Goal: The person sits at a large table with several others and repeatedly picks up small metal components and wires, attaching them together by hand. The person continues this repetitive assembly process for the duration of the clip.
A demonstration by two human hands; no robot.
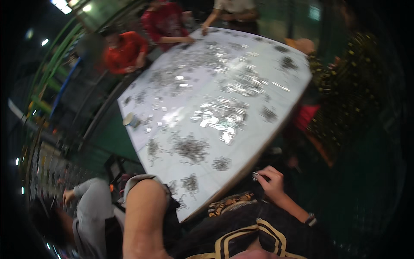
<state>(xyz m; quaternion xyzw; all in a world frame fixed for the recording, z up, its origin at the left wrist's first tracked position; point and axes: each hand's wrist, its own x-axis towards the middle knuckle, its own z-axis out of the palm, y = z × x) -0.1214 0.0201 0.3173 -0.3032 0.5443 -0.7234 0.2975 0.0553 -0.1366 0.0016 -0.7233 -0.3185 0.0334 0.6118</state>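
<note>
Near the table's front right edge, my right hand (271,182) is closed in a pinch on a small shiny metal piece (255,176), too small and blurred to name further. It hangs beside the table edge, above my dark clothing with gold stripes. At the lower left a bare bent arm (145,216) rises close to the camera. It seems to be my left arm, but no left hand shows. On the white table (168,172), the pile of thin dark wire-like hooks (189,149) and a smaller cluster (221,163) lie nearest my right hand.
Shiny flat metal pieces (224,114) are heaped mid-table, with more dark piles beyond. A cup-like container (129,120) stands at the left edge. Several people are around the table: one in orange (125,52), one in dark patterned clothing (349,86), one in grey (92,211) close at left.
</note>
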